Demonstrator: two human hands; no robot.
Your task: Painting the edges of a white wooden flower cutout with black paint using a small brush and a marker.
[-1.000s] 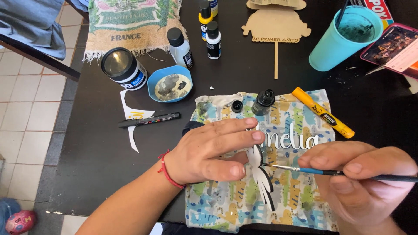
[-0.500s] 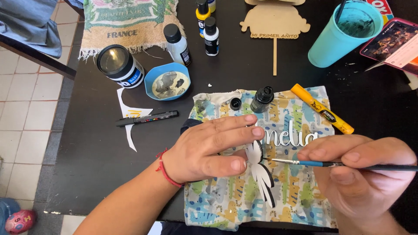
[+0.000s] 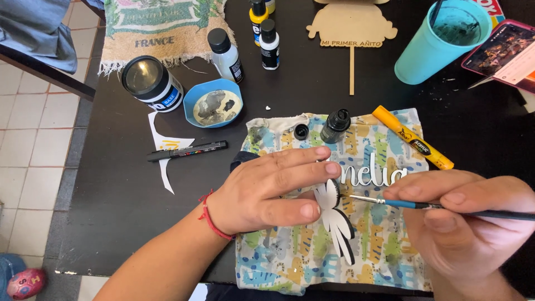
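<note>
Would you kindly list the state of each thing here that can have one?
Small black bottle: uncapped, cap beside it.
White-bodied paint bottle: capped.
Yellow marker: capped, lying flat.
Paintbrush: held in right hand.
White cutout: pinned by left hand.

The right hand (image 3: 473, 223) has drawn the thin paintbrush (image 3: 423, 205) a little to the left over the past second, its tip now touching the upper edge of the white leaf-shaped cutout (image 3: 337, 220). The left hand (image 3: 267, 189) has shifted slightly, its fingers (image 3: 312, 167) now lying across the start of the white cutout lettering (image 3: 373, 175) on the patterned cloth (image 3: 290, 262).
</note>
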